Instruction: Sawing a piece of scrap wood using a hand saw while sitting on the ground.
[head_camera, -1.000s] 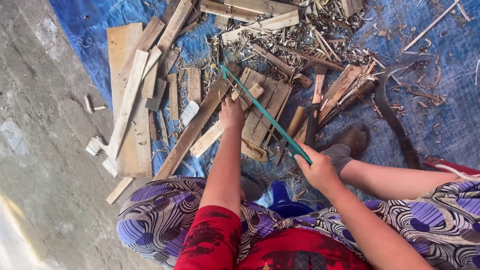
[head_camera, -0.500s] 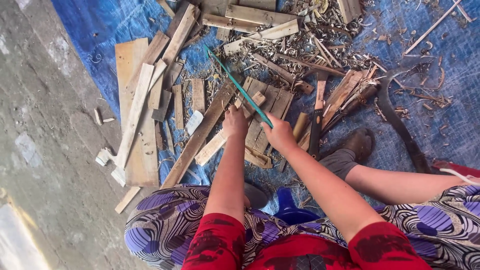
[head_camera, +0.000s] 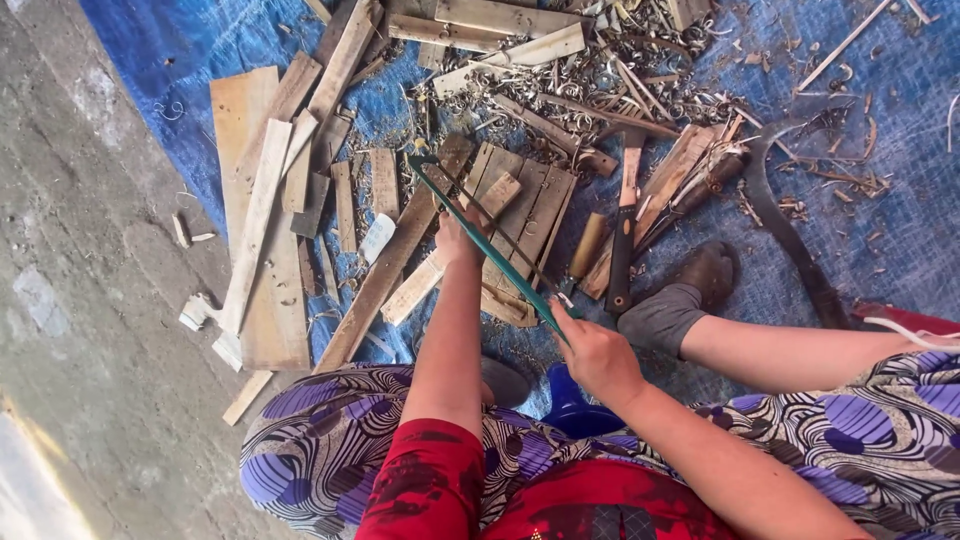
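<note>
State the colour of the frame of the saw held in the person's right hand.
The saw frame is green, best seen in the head view, gripped by the right hand over wooden slats.

Green saw frame (head_camera: 487, 245); blue tarp (head_camera: 900, 240); red sleeves (head_camera: 425, 480); purple-black-white patterned skirt (head_camera: 320, 445); pale-brown wood strips (head_camera: 262, 215).

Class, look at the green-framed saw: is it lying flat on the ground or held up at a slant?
Held at a slant. The right hand grips the green-framed saw; its far end rises above the planks.

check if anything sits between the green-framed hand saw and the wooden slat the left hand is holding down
Nothing visible does. The green-framed hand saw runs from the right hand straight to the wooden slat beside the left hand; only loose shavings lie farther off.
</note>
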